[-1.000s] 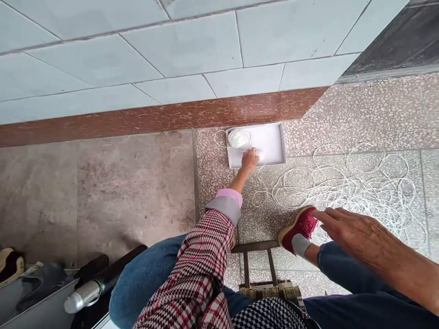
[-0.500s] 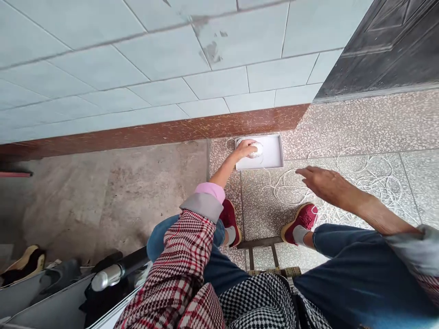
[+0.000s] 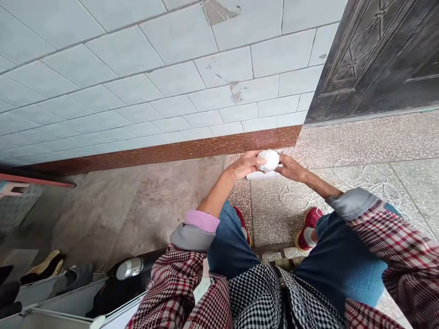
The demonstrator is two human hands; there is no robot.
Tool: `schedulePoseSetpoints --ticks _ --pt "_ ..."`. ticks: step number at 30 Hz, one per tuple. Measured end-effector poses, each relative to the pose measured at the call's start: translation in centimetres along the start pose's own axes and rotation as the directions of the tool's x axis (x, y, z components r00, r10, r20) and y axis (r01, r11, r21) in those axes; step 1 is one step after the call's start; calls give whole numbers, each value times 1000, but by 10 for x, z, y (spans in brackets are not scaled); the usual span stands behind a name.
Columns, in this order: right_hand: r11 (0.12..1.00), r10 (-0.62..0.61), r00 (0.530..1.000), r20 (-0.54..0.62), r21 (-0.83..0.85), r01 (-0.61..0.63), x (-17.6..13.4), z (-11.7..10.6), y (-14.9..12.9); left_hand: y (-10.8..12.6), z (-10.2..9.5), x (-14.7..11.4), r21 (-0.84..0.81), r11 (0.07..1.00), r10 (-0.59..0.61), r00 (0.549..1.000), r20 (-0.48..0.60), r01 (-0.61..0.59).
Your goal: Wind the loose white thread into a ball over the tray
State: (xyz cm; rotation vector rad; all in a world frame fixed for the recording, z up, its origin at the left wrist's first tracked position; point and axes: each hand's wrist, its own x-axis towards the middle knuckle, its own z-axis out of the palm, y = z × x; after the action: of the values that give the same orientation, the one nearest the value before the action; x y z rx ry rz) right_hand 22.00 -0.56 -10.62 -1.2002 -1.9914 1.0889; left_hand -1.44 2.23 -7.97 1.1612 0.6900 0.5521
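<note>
A round white ball of cord (image 3: 269, 160) is held up between both hands, in front of the wall's base. My left hand (image 3: 247, 163) grips it from the left, with fingers curled over its near side. From the right, my right hand (image 3: 291, 167) closes its fingertips on the other side. Below the ball, a shallow white box (image 3: 262, 175) lies on the floor, mostly hidden by the hands. A loose, tangled heap of white cord (image 3: 373, 187) spreads over the floor to the right.
A pale tiled wall (image 3: 178, 87) with a brown base rises ahead, with a dark panelled door (image 3: 377, 59) at right. Shoes (image 3: 44, 268) and a shelf with a metal-topped cylinder (image 3: 129, 268) are at lower left. Red shoes (image 3: 308, 226) are on my feet.
My left hand has lifted the ball of cord up from the box. My right hand has moved left from above the tangled cord and taken hold of the ball too.
</note>
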Motion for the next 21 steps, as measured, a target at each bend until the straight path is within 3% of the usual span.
schedulePoseSetpoints --ticks 2,5,7,9,12,13,15,16,18,19,21 --pt "996 23 999 22 91 -25 -4 4 -2 3 2 -3 -24 1000 3 999 38 -2" --pt "974 76 996 -44 216 -65 -15 3 -2 6 -2 -5 -45 999 29 999 -19 -29" --pt "981 86 993 -83 184 -70 -23 3 -4 6 -8 -4 -49 997 51 994 -96 -56" --pt "996 74 996 -47 47 -72 -31 4 -9 2 -11 0 3 998 68 979 -195 -68" --pt "987 54 993 101 -157 -37 -36 6 -20 -7 -6 8 363 931 170 917 -361 -29" --pt "981 46 991 127 -193 -21 -36 4 -23 -10 -1 10 509 861 221 904 -365 -5" --pt "973 33 996 84 -231 -13 -32 -5 -23 -17 11 11 675 738 255 930 -265 -10" --pt "971 32 999 28 -239 -24 -30 -11 -20 -20 17 10 674 738 227 955 -189 -42" --pt "972 48 996 -77 -227 -65 -26 -20 -13 -23 25 9 516 852 140 989 -55 -92" --pt "974 66 993 -103 -210 -87 -25 -21 -10 -22 27 10 391 915 122 992 -28 -101" --pt "976 109 990 -88 -179 -123 -26 -15 -8 -21 24 11 150 980 143 986 -87 -129"
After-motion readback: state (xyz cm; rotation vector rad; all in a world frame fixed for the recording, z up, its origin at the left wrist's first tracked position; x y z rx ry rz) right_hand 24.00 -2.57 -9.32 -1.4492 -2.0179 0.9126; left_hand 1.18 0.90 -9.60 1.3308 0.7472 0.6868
